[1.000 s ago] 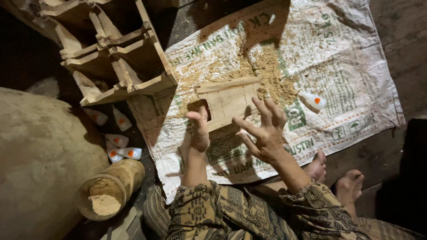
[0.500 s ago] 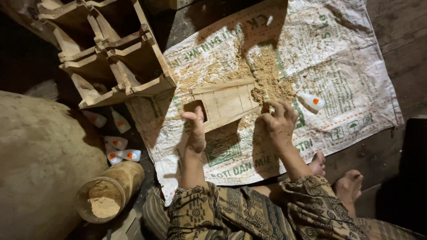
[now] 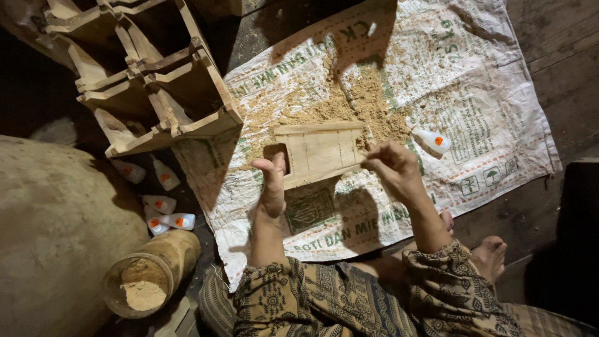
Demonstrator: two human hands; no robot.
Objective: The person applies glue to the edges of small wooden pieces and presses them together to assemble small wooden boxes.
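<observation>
A flat, pale wooden piece is held over a printed woven sack spread on the floor. My left hand grips its left end, thumb up against the cut-out there. My right hand has its fingertips pinched together at the piece's right edge, possibly around a pinch of sawdust; what lies between the fingers is too small to tell. A heap of sawdust lies on the sack just behind the piece.
Stacked wooden box frames stand at the upper left. A small white glue bottle lies on the sack; several more lie left of it. A jar of sawdust lies on its side beside a large sack. My bare feet rest lower right.
My right hand went from spread open above the sack to pinched fingers at the sawdust heap, then drew back to the piece's right edge. The left hand kept its grip.
</observation>
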